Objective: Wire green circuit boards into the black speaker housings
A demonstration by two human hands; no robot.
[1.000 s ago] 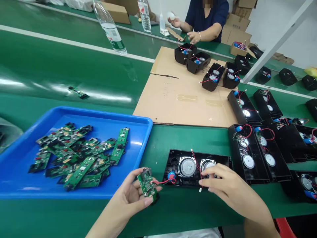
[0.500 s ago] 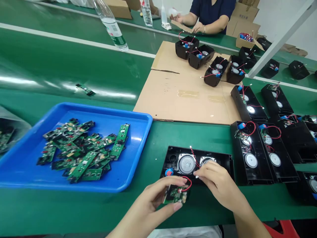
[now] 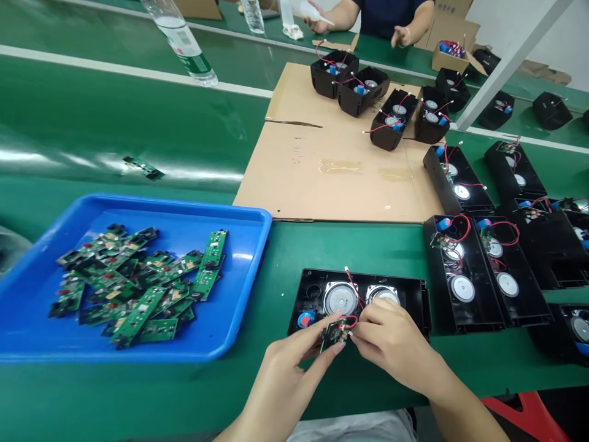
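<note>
Green circuit board [image 3: 334, 334] is showing between the thumb and fingers of the left hand [image 3: 294, 368], which are pinching its edges over the near side of an open black housing [image 3: 414, 301]. The right hand [image 3: 391, 344] is pressing its fingertips together, apparently on a small white plug [image 3: 350, 334] at the board's right end, with a red wire [image 3: 352, 320] looping just above. Farther left, a blue tray [image 3: 202, 355] is holding a loose heap of boards [image 3: 138, 288].

A tug from the right hand could be straining the wire's joint, as the loop is looking short; a slackening left pinch could be letting the board slip and knock the left speaker [image 3: 340, 299].

The right fingers are covering the near part of the right speaker [image 3: 383, 293] and blurring whether plug and board are touching. At the far side, the top edge is cutting off a co-worker [image 3: 391, 18].
</note>
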